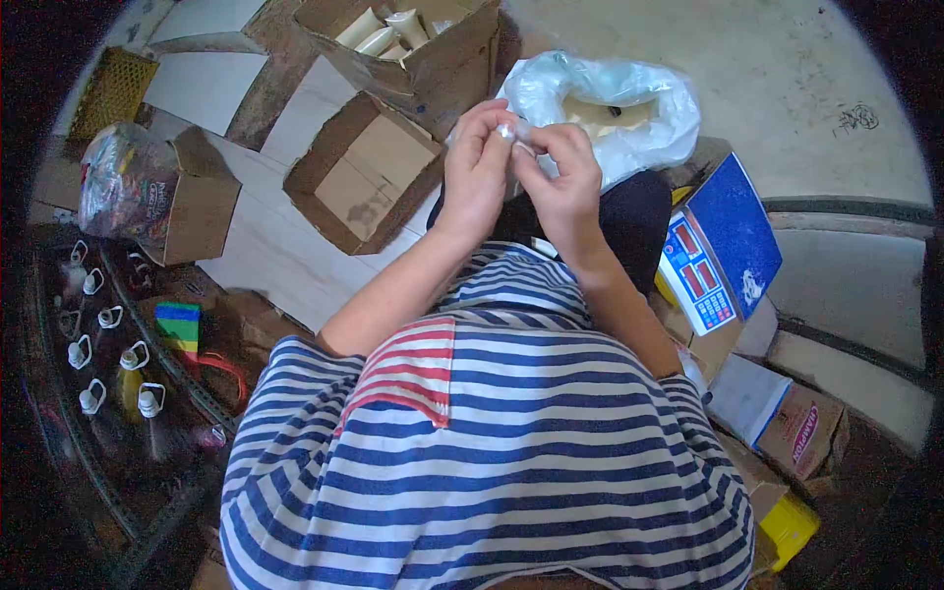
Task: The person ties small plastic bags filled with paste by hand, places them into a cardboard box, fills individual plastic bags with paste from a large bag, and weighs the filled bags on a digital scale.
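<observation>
My left hand and my right hand are held close together above my lap. The fingers of both are closed in a pinch on a small piece of thin, whitish clear plastic. Most of it is hidden by the fingers, so its full shape cannot be made out. Just beyond my right hand stands a large, open white plastic bag with pale, cream-coloured contents low inside. Ahead and to the left of my left hand lies a shallow open cardboard box with a bare bottom.
A taller carton at the back holds several filled pale packets. On the right sits a blue digital scale near a cardboard box. Several bottles with white handles stand left, below a bag of colourful packets.
</observation>
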The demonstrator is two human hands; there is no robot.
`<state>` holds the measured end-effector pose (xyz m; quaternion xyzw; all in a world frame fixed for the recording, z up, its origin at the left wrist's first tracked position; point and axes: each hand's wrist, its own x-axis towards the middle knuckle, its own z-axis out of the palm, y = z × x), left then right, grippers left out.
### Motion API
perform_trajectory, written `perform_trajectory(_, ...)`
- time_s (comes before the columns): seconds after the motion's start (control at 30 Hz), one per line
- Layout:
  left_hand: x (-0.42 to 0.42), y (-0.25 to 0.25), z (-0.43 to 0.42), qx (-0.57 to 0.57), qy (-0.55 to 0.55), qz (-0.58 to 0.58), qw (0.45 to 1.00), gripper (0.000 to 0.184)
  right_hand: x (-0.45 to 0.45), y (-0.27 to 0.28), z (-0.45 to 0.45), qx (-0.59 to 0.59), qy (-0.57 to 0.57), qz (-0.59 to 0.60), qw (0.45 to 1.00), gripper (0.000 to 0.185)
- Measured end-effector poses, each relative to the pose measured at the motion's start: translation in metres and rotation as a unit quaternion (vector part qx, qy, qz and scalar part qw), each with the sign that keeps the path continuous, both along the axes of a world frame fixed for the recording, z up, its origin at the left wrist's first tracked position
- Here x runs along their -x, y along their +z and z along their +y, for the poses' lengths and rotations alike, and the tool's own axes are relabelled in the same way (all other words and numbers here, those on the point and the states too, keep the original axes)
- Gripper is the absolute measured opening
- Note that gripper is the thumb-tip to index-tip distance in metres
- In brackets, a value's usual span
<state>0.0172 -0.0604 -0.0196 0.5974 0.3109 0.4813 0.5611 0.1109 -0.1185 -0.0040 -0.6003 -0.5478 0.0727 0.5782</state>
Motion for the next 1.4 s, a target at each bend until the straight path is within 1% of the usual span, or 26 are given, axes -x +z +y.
perform_trajectory(0.03,-0.003,0.001,-0.001,-0.001,0.0,-0.001,1.0,0.015,0.0,0.001,0.0,-0.012,-0.014,-0.016,1.0,0.017)
perform_trajectory(0.07,-0.005,0.002,-0.004,0.037,-0.012,-0.028,0.999,0.016,0.0,0.0,-0.002,-0.012,-0.015,-0.016,1.0,0.017)
perform_trajectory(0.1,-0.007,0.003,-0.007,0.076,-0.024,-0.054,0.995,0.017,-0.001,0.0,-0.003,-0.022,-0.034,-0.048,0.998,0.017)
perform_trajectory(0.13,-0.009,0.009,-0.01,0.076,-0.025,-0.054,0.995,0.017,-0.001,0.0,-0.004,-0.033,-0.052,-0.08,0.995,0.018)
perform_trajectory(0.17,-0.01,0.017,-0.013,0.141,-0.038,-0.099,0.984,0.017,-0.002,0.001,-0.004,-0.032,-0.052,-0.08,0.995,0.018)
perform_trajectory(0.2,-0.01,0.023,-0.015,0.205,-0.052,-0.144,0.967,0.017,-0.002,0.003,-0.005,-0.044,-0.065,-0.125,0.989,0.017)
perform_trajectory(0.23,-0.01,0.023,-0.016,0.207,-0.051,-0.143,0.967,0.017,-0.003,0.004,-0.005,-0.055,-0.078,-0.169,0.981,0.016)
perform_trajectory(0.33,-0.009,0.028,-0.02,0.232,-0.06,-0.143,0.96,0.016,-0.004,0.003,-0.006,-0.062,-0.093,-0.187,0.976,0.014)
perform_trajectory(0.43,-0.011,0.033,-0.027,0.225,-0.061,-0.158,0.959,0.016,-0.003,0.008,-0.01,-0.064,-0.129,-0.204,0.968,0.014)
perform_trajectory(0.53,-0.016,0.024,-0.024,0.198,-0.055,-0.118,0.972,0.018,-0.005,0.016,-0.017,-0.028,-0.156,-0.202,0.967,0.015)
perform_trajectory(0.6,-0.018,0.02,-0.02,0.013,-0.028,0.006,1.0,0.02,-0.012,0.014,-0.021,-0.02,-0.162,-0.216,0.963,0.014)
perform_trajectory(0.67,-0.019,0.021,-0.018,-0.022,-0.02,0.015,0.999,0.02,-0.016,0.012,-0.022,-0.012,-0.129,-0.083,0.988,0.011)
perform_trajectory(0.7,-0.017,0.021,-0.017,-0.058,-0.026,0.031,0.997,0.019,-0.016,0.013,-0.025,-0.014,-0.115,-0.045,0.992,0.01)
perform_trajectory(0.73,-0.017,0.022,-0.016,-0.094,-0.033,0.048,0.994,0.018,-0.014,0.015,-0.026,-0.014,-0.117,-0.045,0.992,0.01)
perform_trajectory(0.77,-0.017,0.022,-0.016,-0.094,-0.033,0.047,0.994,0.018,-0.011,0.016,-0.026,-0.005,-0.113,-0.031,0.993,0.01)
perform_trajectory(0.83,-0.013,0.026,-0.018,0.051,-0.068,-0.05,0.995,0.015,-0.005,0.019,-0.023,0.005,-0.11,-0.013,0.994,0.011)
perform_trajectory(0.87,-0.012,0.03,-0.018,0.05,-0.068,-0.049,0.995,0.015,-0.004,0.022,-0.019,-0.012,-0.101,-0.021,0.995,0.011)
perform_trajectory(0.93,-0.009,0.039,-0.019,0.098,-0.059,-0.125,0.985,0.011,-0.001,0.026,-0.016,-0.027,-0.091,-0.028,0.995,0.011)
perform_trajectory(1.0,-0.007,0.034,-0.015,0.082,-0.05,-0.122,0.988,0.01,0.0,0.027,-0.013,-0.027,-0.084,-0.025,0.996,0.01)
perform_trajectory(1.07,-0.005,0.028,-0.01,0.004,-0.039,-0.087,0.995,0.01,0.0,0.02,-0.013,-0.015,-0.081,-0.024,0.996,0.008)
perform_trajectory(1.13,-0.005,0.027,-0.011,0.016,-0.045,-0.084,0.995,0.01,-0.002,0.017,-0.015,-0.002,-0.081,-0.022,0.996,0.006)
perform_trajectory(1.2,-0.004,0.027,-0.014,0.029,-0.054,-0.08,0.995,0.01,-0.005,0.016,-0.018,0.011,-0.076,0.012,0.997,0.011)
perform_trajectory(1.27,-0.004,0.029,-0.014,-0.03,-0.061,-0.002,0.998,0.011,-0.009,0.011,-0.022,-0.006,-0.083,-0.006,0.997,0.011)
perform_trajectory(1.3,-0.003,0.028,-0.014,-0.029,-0.062,-0.002,0.998,0.011,-0.01,0.01,-0.024,-0.022,-0.089,-0.023,0.996,0.012)
perform_trajectory(1.37,0.0,0.027,-0.013,-0.016,-0.147,0.029,0.989,0.008,-0.01,0.009,-0.028,-0.022,-0.088,-0.03,0.995,0.012)
perform_trajectory(1.4,0.002,0.028,-0.011,-0.014,-0.149,0.03,0.988,0.008,-0.009,0.008,-0.032,-0.022,-0.086,-0.037,0.995,0.012)
